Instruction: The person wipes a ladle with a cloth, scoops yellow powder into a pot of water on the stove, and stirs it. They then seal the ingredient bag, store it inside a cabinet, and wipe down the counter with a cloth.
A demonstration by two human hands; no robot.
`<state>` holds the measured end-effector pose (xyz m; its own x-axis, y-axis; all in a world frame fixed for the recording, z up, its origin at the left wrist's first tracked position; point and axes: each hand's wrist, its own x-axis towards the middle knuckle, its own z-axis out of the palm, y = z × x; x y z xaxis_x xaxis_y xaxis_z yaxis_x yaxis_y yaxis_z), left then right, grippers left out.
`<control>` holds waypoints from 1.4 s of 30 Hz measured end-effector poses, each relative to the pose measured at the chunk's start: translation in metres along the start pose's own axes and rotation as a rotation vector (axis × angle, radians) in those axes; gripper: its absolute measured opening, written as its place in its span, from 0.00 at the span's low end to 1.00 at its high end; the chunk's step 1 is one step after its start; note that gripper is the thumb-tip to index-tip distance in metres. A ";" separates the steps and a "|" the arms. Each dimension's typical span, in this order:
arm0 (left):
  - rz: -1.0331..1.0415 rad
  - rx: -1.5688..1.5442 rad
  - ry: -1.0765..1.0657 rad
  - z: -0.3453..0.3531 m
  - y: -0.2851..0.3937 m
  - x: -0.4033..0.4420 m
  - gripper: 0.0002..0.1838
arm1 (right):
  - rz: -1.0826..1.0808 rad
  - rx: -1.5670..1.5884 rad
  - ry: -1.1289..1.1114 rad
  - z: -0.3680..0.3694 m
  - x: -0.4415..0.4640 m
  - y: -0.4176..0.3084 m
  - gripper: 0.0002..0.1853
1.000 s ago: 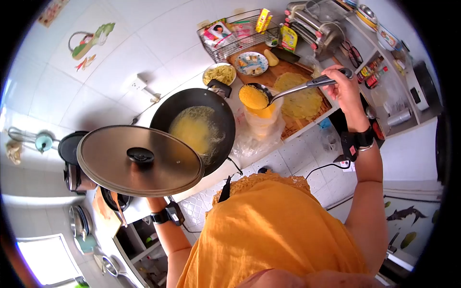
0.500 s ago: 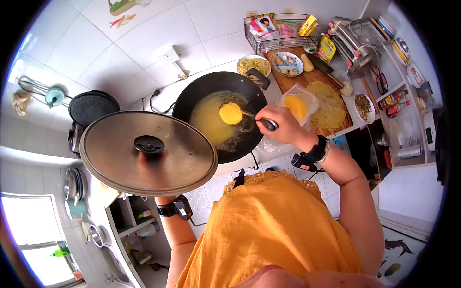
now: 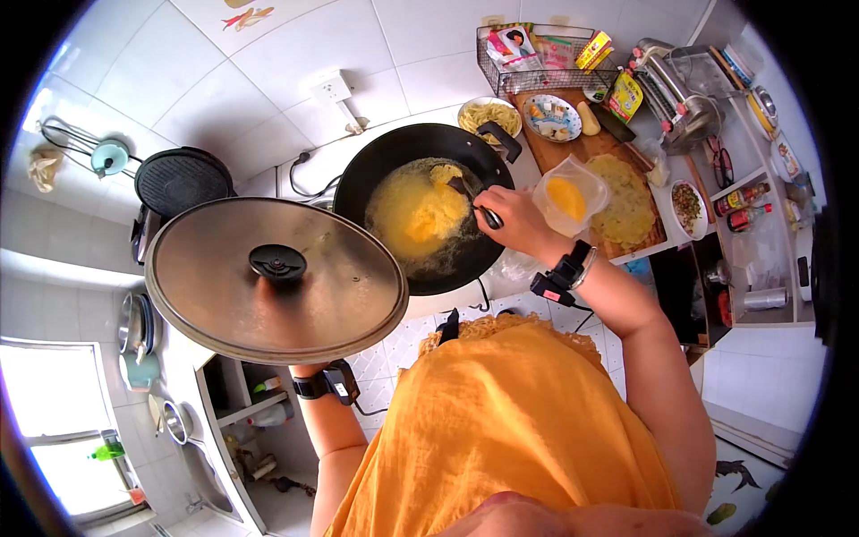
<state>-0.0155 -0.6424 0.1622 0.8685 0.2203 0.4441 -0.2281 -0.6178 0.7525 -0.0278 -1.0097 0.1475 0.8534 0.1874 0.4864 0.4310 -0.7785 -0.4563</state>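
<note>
White tiles (image 3: 313,45) stand behind the tabletop (image 3: 526,166), where the wok (image 3: 403,146) holds foamy yellow mix (image 3: 407,224) (it may be very hot). Your right hand (image 3: 512,217) is wrapped around the ladle (image 3: 458,185) over it; a quick jerk could splash you. If that hand swings out, it could bump the cup (image 3: 591,191) just beside it. Your left hand (image 3: 309,370) is mostly hidden under the big lid (image 3: 277,309), so I can't tell its grip; if the lid slips, it could bang the wok

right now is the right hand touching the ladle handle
Touching: the head view shows the right hand with its fingers wrapped around the ladle handle, whose black end sticks out of the grip.
</note>
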 end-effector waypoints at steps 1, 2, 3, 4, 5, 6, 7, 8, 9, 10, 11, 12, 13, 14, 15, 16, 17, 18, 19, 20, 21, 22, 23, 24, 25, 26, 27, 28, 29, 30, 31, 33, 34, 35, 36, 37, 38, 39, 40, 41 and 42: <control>0.009 -0.016 0.008 0.001 -0.001 -0.001 0.23 | 0.001 0.003 0.001 0.005 0.001 0.000 0.05; 0.017 -0.031 0.015 0.002 -0.002 -0.002 0.25 | 0.036 0.082 0.033 0.010 0.003 -0.001 0.06; 0.018 -0.029 0.014 0.003 -0.006 -0.001 0.25 | 0.072 0.162 0.064 0.015 0.004 -0.002 0.06; 0.047 -0.069 -0.006 0.005 -0.012 0.000 0.25 | 0.073 0.164 0.065 0.022 0.005 -0.002 0.06; 0.075 -0.110 -0.028 0.007 -0.018 0.001 0.26 | 0.082 0.255 0.074 0.029 0.005 -0.001 0.06; 0.093 -0.151 -0.043 0.009 -0.020 0.002 0.26 | 0.089 0.348 0.083 0.032 0.006 -0.003 0.06; 0.088 -0.183 -0.054 0.010 -0.022 0.001 0.25 | 0.088 0.351 0.082 0.034 0.006 -0.005 0.06; 0.080 -0.213 -0.061 0.010 -0.023 0.001 0.25 | 0.083 0.375 0.049 0.035 0.004 -0.008 0.06; 0.061 -0.240 -0.067 0.010 -0.022 0.000 0.25 | 0.079 0.397 0.016 0.035 0.002 -0.012 0.05; 0.043 -0.262 -0.069 0.010 -0.020 0.000 0.25 | 0.079 0.401 0.017 0.033 -0.001 -0.015 0.05; 0.022 -0.286 -0.073 0.012 -0.018 -0.001 0.24 | 0.058 0.395 -0.021 0.029 -0.004 -0.017 0.05; 0.000 -0.310 -0.077 0.012 -0.017 -0.002 0.24 | 0.040 0.390 -0.060 0.024 -0.008 -0.019 0.05; -0.016 -0.332 -0.079 0.012 -0.016 -0.003 0.24 | -0.021 0.365 -0.093 0.016 -0.011 -0.021 0.05; -0.029 -0.359 -0.082 0.013 -0.016 -0.003 0.24 | -0.018 0.365 -0.091 0.008 -0.015 -0.021 0.05; -0.045 -0.383 -0.087 0.014 -0.015 -0.003 0.23 | -0.056 0.351 -0.161 0.000 -0.019 -0.020 0.05; -0.059 -0.410 -0.088 0.014 -0.015 -0.003 0.23 | -0.095 0.335 -0.231 -0.008 -0.023 -0.020 0.05; -0.073 -0.437 -0.090 0.016 -0.015 -0.003 0.23 | -0.129 0.267 -0.256 -0.016 -0.027 -0.018 0.05; -0.088 -0.470 -0.091 0.016 -0.015 -0.003 0.23 | -0.127 0.266 -0.254 -0.023 -0.030 -0.016 0.05; -0.102 -0.500 -0.096 0.018 -0.015 -0.004 0.22 | -0.173 0.178 -0.282 -0.029 -0.032 -0.013 0.06; -0.117 -0.529 -0.101 0.019 -0.015 -0.004 0.22 | -0.220 0.090 -0.310 -0.035 -0.034 -0.011 0.06; -0.131 -0.560 -0.104 0.020 -0.016 -0.003 0.22 | -0.235 0.036 -0.339 -0.040 -0.035 -0.008 0.09; -0.145 -0.593 -0.104 0.021 -0.016 -0.003 0.22 | -0.236 0.034 -0.337 -0.042 -0.035 -0.005 0.09; -0.158 -0.624 -0.111 0.022 -0.015 -0.002 0.22 | -0.239 -0.038 -0.365 -0.044 -0.035 -0.002 0.10; -0.175 -0.655 -0.113 0.023 -0.016 -0.003 0.21 | -0.241 -0.110 -0.392 -0.044 -0.033 0.001 0.12; -0.188 -0.689 -0.121 0.024 -0.016 -0.002 0.21 | -0.241 -0.111 -0.389 -0.042 -0.030 0.005 0.12; -0.205 -0.725 -0.124 0.025 -0.017 -0.001 0.21 | -0.232 -0.116 -0.391 -0.037 -0.026 0.010 0.13; -0.219 -0.757 -0.127 0.027 -0.017 0.001 0.21 | -0.222 -0.120 -0.393 -0.031 -0.022 0.014 0.14; -0.235 -0.794 -0.134 0.028 -0.018 0.002 0.21 | -0.223 -0.120 -0.389 -0.024 -0.018 0.018 0.14; -0.250 -0.837 -0.133 0.030 -0.020 0.004 0.21 | -0.214 -0.112 -0.358 -0.016 -0.013 0.021 0.15; -0.271 -0.884 -0.139 0.031 -0.022 0.007 0.20 | -0.206 -0.104 -0.325 -0.006 -0.009 0.024 0.15; -0.290 -0.929 -0.145 0.033 -0.024 0.010 0.20 | -0.207 -0.101 -0.321 0.004 -0.004 0.028 0.15; -0.334 -1.007 -0.166 0.035 -0.028 0.018 0.20 | -0.197 0.020 -0.210 0.024 0.003 0.033 0.15; -0.351 -1.049 -0.180 0.034 -0.031 0.021 0.20 | -0.198 0.023 -0.207 0.033 0.006 0.032 0.15; -0.388 -1.079 -0.214 0.031 -0.034 0.026 0.19 | -0.169 0.129 -0.162 0.042 0.009 0.030 0.13; -0.426 -1.109 -0.248 0.029 -0.038 0.031 0.19 | -0.140 0.235 -0.118 0.046 0.013 0.025 0.12; -0.396 -1.219 -0.350 0.028 -0.044 0.035 0.19 | -0.143 0.240 -0.116 0.049 0.015 0.019 0.12; -0.365 -1.327 -0.454 0.028 -0.049 0.038 0.20 | -0.139 0.282 -0.110 0.053 0.014 0.013 0.10; -0.362 -1.323 -0.452 0.029 -0.045 0.040 0.20 | -0.134 0.323 -0.105 0.053 0.012 0.006 0.09; -0.337 -1.125 -0.358 0.031 -0.041 0.040 0.20 | -0.135 0.328 -0.104 0.052 0.010 0.000 0.09; -0.311 -0.928 -0.266 0.033 -0.038 0.039 0.20 | -0.131 0.332 -0.156 0.049 0.006 -0.005 0.08; -0.312 -0.926 -0.266 0.032 -0.038 0.038 0.20 | -0.127 0.335 -0.210 0.048 0.002 -0.009 0.08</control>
<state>0.0403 -0.6352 0.1347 0.9917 0.0269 0.1253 -0.1277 0.2916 0.9480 -0.0163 -0.9735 0.1172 0.8139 0.4144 0.4073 0.5783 -0.5098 -0.6369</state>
